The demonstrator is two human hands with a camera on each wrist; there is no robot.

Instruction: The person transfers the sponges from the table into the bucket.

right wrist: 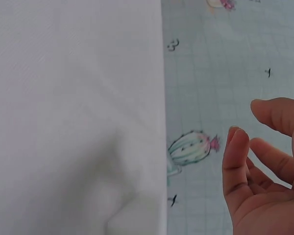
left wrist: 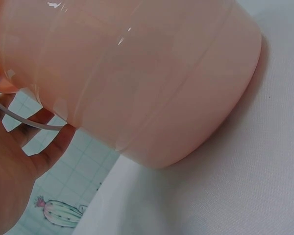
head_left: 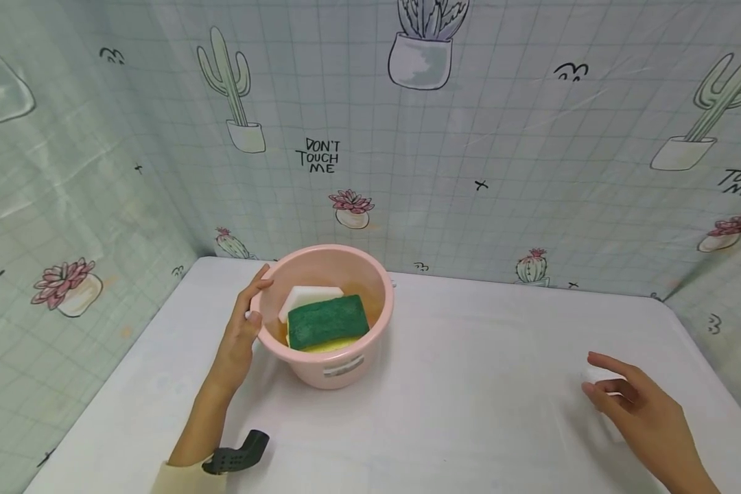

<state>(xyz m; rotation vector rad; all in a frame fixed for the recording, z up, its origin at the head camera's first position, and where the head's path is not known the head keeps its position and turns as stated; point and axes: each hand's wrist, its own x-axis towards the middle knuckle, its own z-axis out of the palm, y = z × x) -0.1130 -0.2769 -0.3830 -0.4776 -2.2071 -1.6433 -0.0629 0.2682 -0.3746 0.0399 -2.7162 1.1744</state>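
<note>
A pink plastic bucket (head_left: 339, 370) stands upright on the white table. Inside it lies a green and yellow scrub sponge (head_left: 327, 321), leaning over a white block (head_left: 311, 295) that is partly covered. My left hand (head_left: 241, 333) grips the bucket's rim on its left side. From the left wrist view, the fingers of my left hand (left wrist: 14, 161) lie beside the bucket's wall and a thin grey handle (left wrist: 27, 120). Well away to the right, my right hand (head_left: 642, 405) hovers over the table with loosely bent fingers, holding nothing; its fingers (right wrist: 235, 156) also show in the right wrist view.
The white tabletop (head_left: 469, 377) stretches between the bucket and my right hand. Behind it and at the sides hangs a pale green checked cloth (head_left: 444, 151) printed with cacti. A dark strap piece (head_left: 237, 456) sits on my left wrist.
</note>
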